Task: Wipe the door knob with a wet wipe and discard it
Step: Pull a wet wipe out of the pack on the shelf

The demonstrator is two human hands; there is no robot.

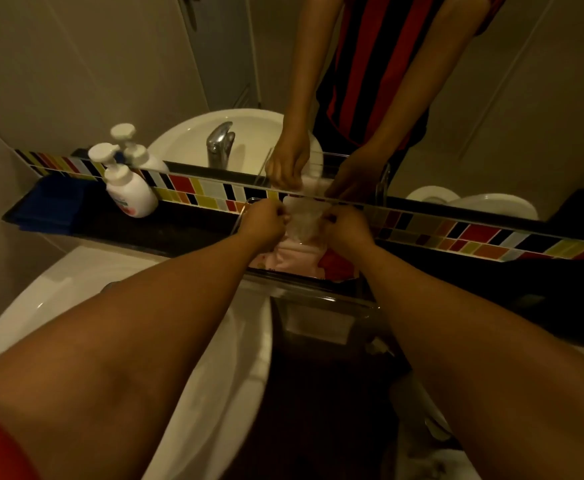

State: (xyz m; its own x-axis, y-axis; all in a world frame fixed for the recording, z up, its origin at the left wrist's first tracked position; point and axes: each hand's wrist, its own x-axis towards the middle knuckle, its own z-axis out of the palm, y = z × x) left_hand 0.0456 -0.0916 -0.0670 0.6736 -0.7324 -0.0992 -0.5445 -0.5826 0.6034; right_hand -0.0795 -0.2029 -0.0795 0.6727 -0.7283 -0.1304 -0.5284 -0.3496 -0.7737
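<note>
Both hands are raised over the dark ledge behind the basin, fingers drawn together in a pinch. The left hand grips the left edge of a white wet wipe, and the right hand grips its right edge; the sheet is stretched between them, thin and partly see-through. Directly beneath the wipe lies a pink wipe packet, resting in a clear tray whose front rim shows at the near edge of the ledge. Something red sits beside the packet in the tray; what it is cannot be told. Both forearms extend forward from the bottom corners, bare, converging toward the wipe and covering much of the white basin below. A red sleeve edge shows at the lower left. To the left, on the dark bench, stands a white pump bottle, with a folded blue cloth further left, well apart from the hands. A strip of multicoloured tiles runs along the back of the bench, just beyond the hands. Above it a mirror reflects the hands, the wipe, a chrome tap, the basin, a second image of the bottle, a red and black striped shirt and a door with its handle at the top left. The knob itself is not otherwise in view.
</note>
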